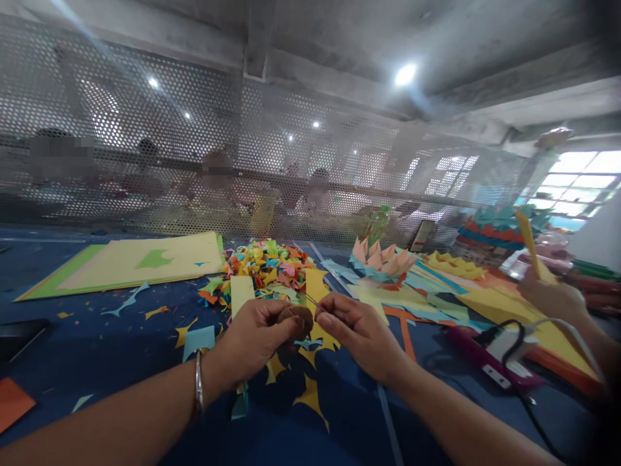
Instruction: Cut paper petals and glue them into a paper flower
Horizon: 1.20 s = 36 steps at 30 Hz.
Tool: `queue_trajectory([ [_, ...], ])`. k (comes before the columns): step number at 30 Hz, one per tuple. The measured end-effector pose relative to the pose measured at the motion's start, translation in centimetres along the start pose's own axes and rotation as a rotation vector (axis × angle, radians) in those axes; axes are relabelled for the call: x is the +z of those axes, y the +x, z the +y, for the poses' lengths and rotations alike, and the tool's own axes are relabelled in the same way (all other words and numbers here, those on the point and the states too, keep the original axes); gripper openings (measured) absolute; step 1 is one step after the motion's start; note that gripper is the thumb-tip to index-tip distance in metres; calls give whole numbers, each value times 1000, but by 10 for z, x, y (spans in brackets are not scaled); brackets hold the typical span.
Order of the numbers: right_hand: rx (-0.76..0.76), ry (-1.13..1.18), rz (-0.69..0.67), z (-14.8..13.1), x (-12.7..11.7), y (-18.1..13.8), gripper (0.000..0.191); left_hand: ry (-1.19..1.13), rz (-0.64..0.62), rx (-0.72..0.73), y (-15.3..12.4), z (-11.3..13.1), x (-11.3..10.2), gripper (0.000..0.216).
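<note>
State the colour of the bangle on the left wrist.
Silver; the bangle shows best in the head view, the only one here.

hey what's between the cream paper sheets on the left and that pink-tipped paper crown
Mostly a heap of multicolored paper scraps, loosely piled on the table; the head view shows it.

Left grip, right grip both pinched, close together; forearms angled inward.
</note>
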State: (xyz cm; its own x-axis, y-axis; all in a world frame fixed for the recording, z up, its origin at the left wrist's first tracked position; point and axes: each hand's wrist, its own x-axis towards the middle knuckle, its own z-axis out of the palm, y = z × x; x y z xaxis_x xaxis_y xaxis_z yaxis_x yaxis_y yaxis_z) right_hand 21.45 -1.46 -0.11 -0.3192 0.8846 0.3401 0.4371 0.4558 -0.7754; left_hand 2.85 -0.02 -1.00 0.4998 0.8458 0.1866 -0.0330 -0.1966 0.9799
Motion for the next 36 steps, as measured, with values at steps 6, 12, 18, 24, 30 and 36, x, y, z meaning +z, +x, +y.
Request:
queue_trajectory([
  [6, -20, -131, -15, -7, -4, -1, 35, 38, -2, 61, 1, -1, -3, 14],
  [12, -46, -183, -52, -7, -4, -4, 37, 82, 16, 78, 2, 5, -3, 14],
  [18, -53, -227, -78, -11, -4, -4, 39, 146, 26, 92, 1, 4, -4, 14],
  [24, -66, -210, -72, -10, -3, -4, 39, 155, -4, 90, -1, 5, -5, 14],
  [30, -59, -217, -76, -9, -4, -5, 39, 132, -21, 82, 0, 6, -5, 15],
  [36, -47, -229, -80, -9, -4, -4, 39, 102, -32, 65, 0, 7, -5, 14],
])
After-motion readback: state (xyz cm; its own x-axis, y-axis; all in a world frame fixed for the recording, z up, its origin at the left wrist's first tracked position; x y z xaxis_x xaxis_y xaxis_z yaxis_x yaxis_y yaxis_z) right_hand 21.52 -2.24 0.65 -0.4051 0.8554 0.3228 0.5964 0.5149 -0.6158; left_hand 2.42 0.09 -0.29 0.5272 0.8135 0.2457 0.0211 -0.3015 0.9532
